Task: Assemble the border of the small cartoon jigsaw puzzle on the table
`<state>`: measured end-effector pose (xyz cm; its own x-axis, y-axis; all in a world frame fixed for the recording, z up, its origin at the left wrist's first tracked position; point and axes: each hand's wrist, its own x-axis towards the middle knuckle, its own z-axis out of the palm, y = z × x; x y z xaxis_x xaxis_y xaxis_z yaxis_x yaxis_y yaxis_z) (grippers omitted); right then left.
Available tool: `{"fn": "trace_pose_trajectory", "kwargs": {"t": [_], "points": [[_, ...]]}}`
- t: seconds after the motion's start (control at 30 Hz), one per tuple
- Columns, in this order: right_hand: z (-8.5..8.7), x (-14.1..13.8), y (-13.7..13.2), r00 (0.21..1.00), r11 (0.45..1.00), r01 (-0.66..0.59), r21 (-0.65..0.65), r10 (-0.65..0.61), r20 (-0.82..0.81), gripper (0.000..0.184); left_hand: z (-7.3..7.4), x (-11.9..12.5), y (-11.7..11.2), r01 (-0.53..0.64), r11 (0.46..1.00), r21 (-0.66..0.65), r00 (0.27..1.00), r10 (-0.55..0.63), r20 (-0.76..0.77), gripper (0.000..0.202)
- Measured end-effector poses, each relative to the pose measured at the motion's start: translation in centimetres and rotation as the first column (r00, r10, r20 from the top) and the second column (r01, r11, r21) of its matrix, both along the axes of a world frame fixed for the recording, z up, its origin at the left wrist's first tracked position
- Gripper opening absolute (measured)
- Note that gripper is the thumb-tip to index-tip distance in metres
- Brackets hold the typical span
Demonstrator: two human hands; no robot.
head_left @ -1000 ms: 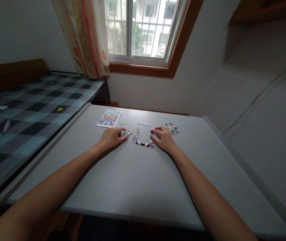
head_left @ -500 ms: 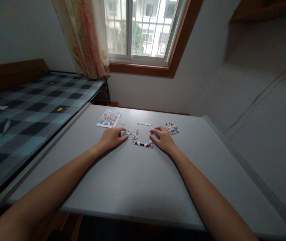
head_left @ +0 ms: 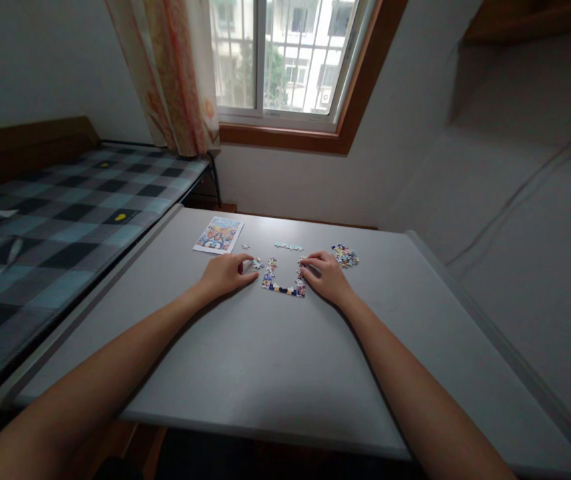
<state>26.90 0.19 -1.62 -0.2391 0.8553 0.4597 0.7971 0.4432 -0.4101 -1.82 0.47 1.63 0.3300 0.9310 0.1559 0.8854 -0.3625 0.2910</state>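
Puzzle frame [head_left: 284,291], R hand [head_left: 328,277] partly over rt edge, L hand [head_left: 222,274] nr pcs [head_left: 258,264]; fingers parted, grip unclear; pile [head_left: 346,256], leaflet [head_left: 219,235]

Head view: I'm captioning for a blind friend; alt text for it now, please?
A person's right hand is at the right side of a U-shaped jigsaw border on a table, the left hand beside a piece cluster. A picture sheet lies beyond the left hand, a piece pile beyond the right.
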Motion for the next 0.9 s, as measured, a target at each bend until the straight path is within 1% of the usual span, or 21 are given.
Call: {"fn": "trace_pose_trajectory", "kwargs": {"t": [0.1, 0.2, 0.4, 0.5, 0.63, 0.8, 0.9], "points": [[-0.1, 0.0, 0.1, 1.0, 1.0, 0.005, 0.002, -0.005, -0.018, 0.022, -0.1, 0.0, 0.0, -0.003, 1.0, -0.002, 1.0, 0.003, 0.003, 0.045], [0.0, 0.0, 0.1, 1.0, 1.0, 0.002, 0.006, -0.002, -0.031, 0.021, -0.2, 0.2, -0.1, -0.004, 1.0, 0.017, 1.0, 0.003, 0.016, 0.04], [0.1, -0.1, 0.0, 0.999, 1.0, -0.006, 0.011, 0.006, -0.038, 0.02, -0.3, 0.6, -0.3, 0.069, 0.996, 0.053, 0.997, -0.071, 0.031, 0.033], [0.2, -0.2, 0.0, 0.999, 1.0, -0.008, 0.012, 0.008, -0.038, 0.02, -0.4, 0.7, -0.3, 0.082, 0.995, 0.051, 0.995, -0.085, 0.055, 0.029], [0.2, -0.2, 0.1, 0.999, 1.0, -0.014, 0.01, 0.014, -0.037, 0.019, -0.4, 0.8, -0.3, 0.061, 0.997, 0.057, 0.991, -0.067, 0.113, 0.024], [0.1, -0.1, 0.1, 1.0, 1.0, -0.012, 0.01, 0.012, -0.029, 0.019, -0.5, 1.1, -0.3, 0.018, 0.999, 0.039, 0.984, -0.025, 0.174, 0.028], [0.1, -0.1, 0.1, 1.0, 1.0, -0.012, 0.016, 0.012, -0.025, 0.019, -0.7, 1.1, -0.1, -0.006, 0.999, 0.031, 0.982, 0.0, 0.191, 0.025]]}}
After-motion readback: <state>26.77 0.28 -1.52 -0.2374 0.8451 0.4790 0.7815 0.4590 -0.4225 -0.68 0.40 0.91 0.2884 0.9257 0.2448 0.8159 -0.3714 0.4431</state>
